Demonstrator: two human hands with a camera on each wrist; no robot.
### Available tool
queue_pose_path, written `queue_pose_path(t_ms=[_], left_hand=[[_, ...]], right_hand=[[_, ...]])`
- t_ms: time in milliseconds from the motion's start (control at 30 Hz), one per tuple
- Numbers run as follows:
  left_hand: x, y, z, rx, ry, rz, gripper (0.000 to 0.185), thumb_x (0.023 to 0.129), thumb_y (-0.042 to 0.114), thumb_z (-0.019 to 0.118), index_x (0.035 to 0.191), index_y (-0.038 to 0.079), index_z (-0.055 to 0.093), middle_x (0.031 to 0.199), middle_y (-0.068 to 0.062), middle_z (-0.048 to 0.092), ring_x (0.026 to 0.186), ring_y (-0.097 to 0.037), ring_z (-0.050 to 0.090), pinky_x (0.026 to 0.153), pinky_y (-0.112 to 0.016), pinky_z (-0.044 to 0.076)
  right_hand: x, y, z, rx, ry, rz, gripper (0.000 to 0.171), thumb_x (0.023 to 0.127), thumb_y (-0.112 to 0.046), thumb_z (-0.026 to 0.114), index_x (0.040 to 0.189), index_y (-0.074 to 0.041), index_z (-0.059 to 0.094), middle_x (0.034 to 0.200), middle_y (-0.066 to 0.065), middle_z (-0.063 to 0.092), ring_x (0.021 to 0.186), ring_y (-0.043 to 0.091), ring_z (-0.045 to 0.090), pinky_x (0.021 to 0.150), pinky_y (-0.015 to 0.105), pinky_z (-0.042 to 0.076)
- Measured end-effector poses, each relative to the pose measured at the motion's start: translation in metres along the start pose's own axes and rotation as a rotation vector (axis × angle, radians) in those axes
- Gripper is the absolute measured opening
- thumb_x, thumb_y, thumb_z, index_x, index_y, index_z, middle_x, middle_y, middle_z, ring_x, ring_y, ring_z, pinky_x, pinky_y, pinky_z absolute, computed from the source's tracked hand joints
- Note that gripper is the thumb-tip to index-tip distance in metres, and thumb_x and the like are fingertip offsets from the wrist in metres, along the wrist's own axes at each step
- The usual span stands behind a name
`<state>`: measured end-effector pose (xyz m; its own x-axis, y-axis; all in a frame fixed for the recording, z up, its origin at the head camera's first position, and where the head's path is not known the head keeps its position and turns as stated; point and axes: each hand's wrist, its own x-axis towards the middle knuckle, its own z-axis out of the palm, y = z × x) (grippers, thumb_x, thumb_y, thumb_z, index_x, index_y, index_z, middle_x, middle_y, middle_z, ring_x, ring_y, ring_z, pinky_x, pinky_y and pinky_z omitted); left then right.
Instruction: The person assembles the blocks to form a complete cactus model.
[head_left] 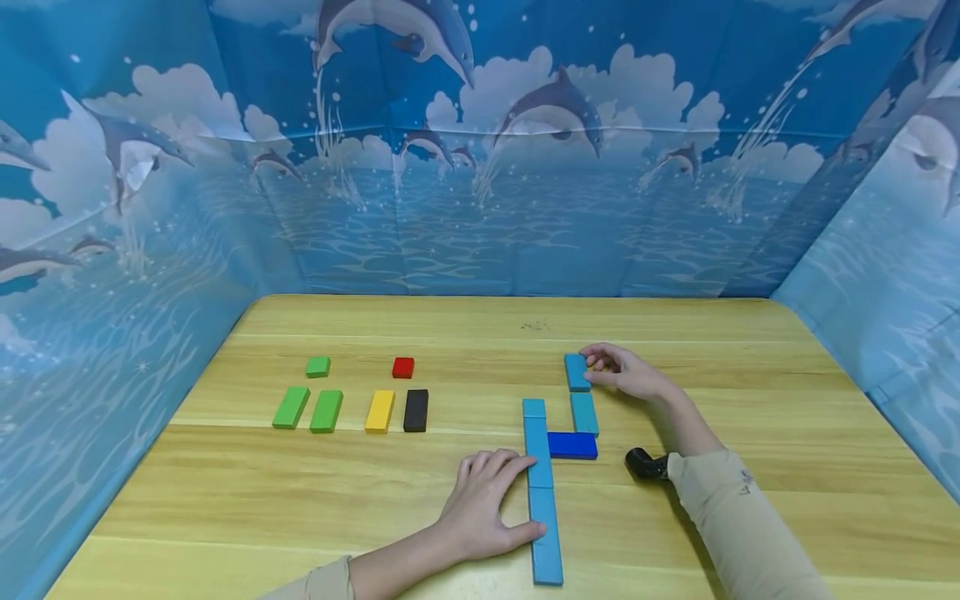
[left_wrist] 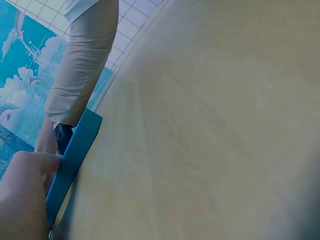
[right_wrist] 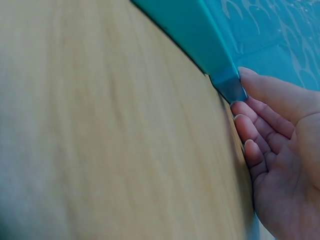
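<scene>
My left hand [head_left: 483, 504] rests with spread fingers along a column of light blue blocks. Its index fingertip touches the middle long block [head_left: 537, 454], and the thumb touches the near long block [head_left: 545, 542]. A short light blue block [head_left: 534, 408] tops the column. At the far end of another row, my right hand [head_left: 626, 372] pinches a light blue block [head_left: 576, 372] between thumb and index finger at its right side. A teal block [head_left: 584, 414] lies just below that one. Under it, a dark blue block [head_left: 572, 446] lies crosswise against the column.
To the left lie two long green blocks [head_left: 291, 408], a small green block [head_left: 318, 367], a small red block [head_left: 403, 367], a yellow block [head_left: 380, 412] and a black block [head_left: 416, 411]. A black device [head_left: 645, 464] sits at the right wrist. Dolphin-print curtains [head_left: 480, 208] border the wooden table [head_left: 225, 500].
</scene>
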<state>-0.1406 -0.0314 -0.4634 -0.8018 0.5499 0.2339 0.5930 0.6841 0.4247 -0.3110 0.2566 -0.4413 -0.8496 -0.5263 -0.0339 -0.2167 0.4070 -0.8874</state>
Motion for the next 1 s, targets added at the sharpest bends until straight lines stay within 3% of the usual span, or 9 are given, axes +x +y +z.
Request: queue_pose_path(t_ms=[1000], left_hand=[[-0.0035, 0.001, -0.001, -0.002, -0.002, 0.002, 0.071, 0.078, 0.065, 0.049, 0.134, 0.023, 0.041, 0.125, 0.003, 0.045, 0.109, -0.014, 0.038, 0.092, -0.041, 0.026]], right_hand=[[-0.0047, 0.0014, 0.003, -0.02, 0.021, 0.003, 0.044, 0.087, -0.013, 0.061, 0.122, 0.006, 0.044, 0.107, 0.017, 0.047, 0.089, 0.02, 0.042, 0.074, 0.024, 0.037]])
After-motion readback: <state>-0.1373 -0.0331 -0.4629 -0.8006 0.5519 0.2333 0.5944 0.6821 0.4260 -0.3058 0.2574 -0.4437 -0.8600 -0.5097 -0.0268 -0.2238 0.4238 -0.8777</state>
